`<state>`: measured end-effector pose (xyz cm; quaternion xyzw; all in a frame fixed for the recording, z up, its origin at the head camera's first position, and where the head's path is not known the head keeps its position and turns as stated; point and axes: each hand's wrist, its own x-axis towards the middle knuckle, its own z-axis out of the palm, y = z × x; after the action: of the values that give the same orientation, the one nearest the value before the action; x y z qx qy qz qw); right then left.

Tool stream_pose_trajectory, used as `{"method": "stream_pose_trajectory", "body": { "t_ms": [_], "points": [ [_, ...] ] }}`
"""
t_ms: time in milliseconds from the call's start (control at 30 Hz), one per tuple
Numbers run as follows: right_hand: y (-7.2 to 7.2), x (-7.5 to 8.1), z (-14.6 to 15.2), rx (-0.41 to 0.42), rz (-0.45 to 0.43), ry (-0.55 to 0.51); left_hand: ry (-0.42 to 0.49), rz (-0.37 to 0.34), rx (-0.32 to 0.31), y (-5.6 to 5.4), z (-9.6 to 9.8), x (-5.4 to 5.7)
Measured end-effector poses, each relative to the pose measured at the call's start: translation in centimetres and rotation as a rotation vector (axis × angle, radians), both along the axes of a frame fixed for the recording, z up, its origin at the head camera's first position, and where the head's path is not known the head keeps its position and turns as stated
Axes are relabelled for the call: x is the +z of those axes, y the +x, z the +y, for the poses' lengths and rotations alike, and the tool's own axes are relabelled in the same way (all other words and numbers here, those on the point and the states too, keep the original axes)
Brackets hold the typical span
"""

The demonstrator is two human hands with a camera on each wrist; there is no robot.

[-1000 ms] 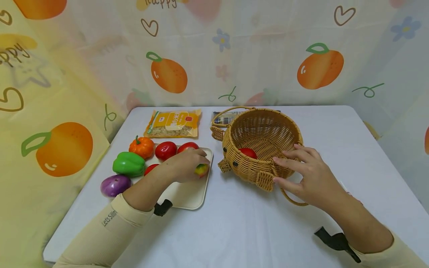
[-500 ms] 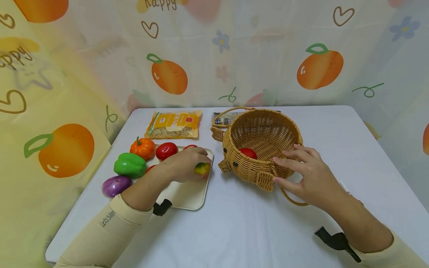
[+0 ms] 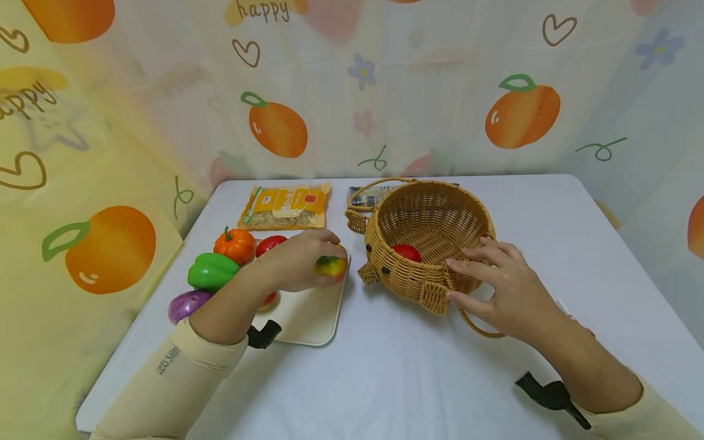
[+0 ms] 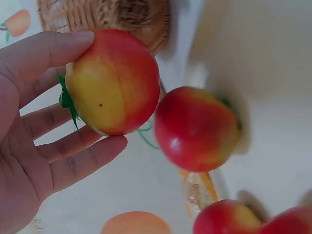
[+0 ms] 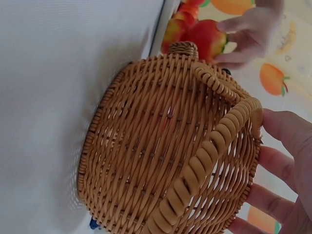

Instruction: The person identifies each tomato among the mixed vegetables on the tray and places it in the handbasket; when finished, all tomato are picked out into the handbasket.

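My left hand (image 3: 302, 260) holds a red-and-yellow tomato (image 4: 114, 83) with a green calyx, thumb on one side and fingers on the other. It is over the right side of the cream tray (image 3: 310, 330), where more red tomatoes (image 4: 197, 129) lie, partly hidden by the hand and forearm. My right hand (image 3: 503, 287) rests its extended, spread fingers on the near right rim of the wicker basket (image 3: 407, 287). The basket has an animal face, and its looped handle (image 5: 195, 170) hangs down this side. Inside it lies one red round thing (image 3: 407, 252).
Left of the tray are an orange pumpkin (image 3: 234, 245), a green bell pepper (image 3: 211, 272) and a purple eggplant (image 3: 187, 305). A yellow packet of grain (image 3: 285, 208) lies at the back. Behind the basket shows a flat packet with a barcode (image 3: 371, 197).
My left hand has shifted slightly up with the tomato, showing more of it, and a red tomato now shows below the wrist on the tray. The right hand and basket stay almost still.
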<state>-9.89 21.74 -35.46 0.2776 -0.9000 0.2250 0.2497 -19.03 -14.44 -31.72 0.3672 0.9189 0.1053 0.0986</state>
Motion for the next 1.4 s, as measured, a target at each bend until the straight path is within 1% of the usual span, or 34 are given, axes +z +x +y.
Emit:
{"method": "stream_pose_trajectory", "body": {
  "t_ms": [167, 433, 600, 667, 733, 767, 900, 967, 1167, 1267, 1333, 1400],
  "points": [
    [0.0, 0.0, 0.0, -0.01, -0.012, 0.002, 0.034, 0.017, 0.004, -0.2, 0.2, 1.6],
    [0.1, 0.0, -0.1, -0.011, -0.009, -0.003, 0.028, 0.049, 0.019, -0.3, 1.2, 4.4],
    [0.1, 0.0, 0.0, -0.011, -0.008, 0.0, 0.013, 0.054, 0.024, -0.2, 2.2, 5.5],
    [0.1, 0.1, -0.1, -0.011, -0.008, 0.002, 0.011, 0.066, 0.022, -0.3, 2.6, 5.9],
    [0.1, 0.1, -0.1, -0.012, -0.008, 0.003, 0.023, 0.08, 0.005, -0.4, 3.0, 6.2],
    [0.1, 0.1, -0.1, -0.013, -0.009, 0.004, 0.032, 0.092, -0.013, -0.4, 3.2, 6.4],
    [0.2, 0.2, -0.1, -0.019, -0.023, 0.006, 0.065, 0.131, -0.076, -0.7, 4.0, 7.1],
    [0.2, 0.2, -0.2, -0.02, -0.028, 0.008, 0.068, 0.145, -0.094, -0.9, 4.6, 7.4],
    [0.1, 0.0, -0.1, -0.016, -0.02, -0.002, 0.04, 0.155, -0.098, -1.2, 6.5, 7.8],
    [0.0, -0.1, 0.0, -0.017, -0.022, 0.0, 0.037, 0.157, -0.118, -1.6, 7.6, 7.8],
    [0.0, -0.1, 0.0, -0.019, -0.027, 0.004, 0.04, 0.153, -0.131, -1.9, 8.3, 7.6],
    [0.1, 0.0, -0.1, -0.019, -0.031, 0.007, 0.049, 0.154, -0.153, -2.3, 9.0, 7.1]
  ]
}}
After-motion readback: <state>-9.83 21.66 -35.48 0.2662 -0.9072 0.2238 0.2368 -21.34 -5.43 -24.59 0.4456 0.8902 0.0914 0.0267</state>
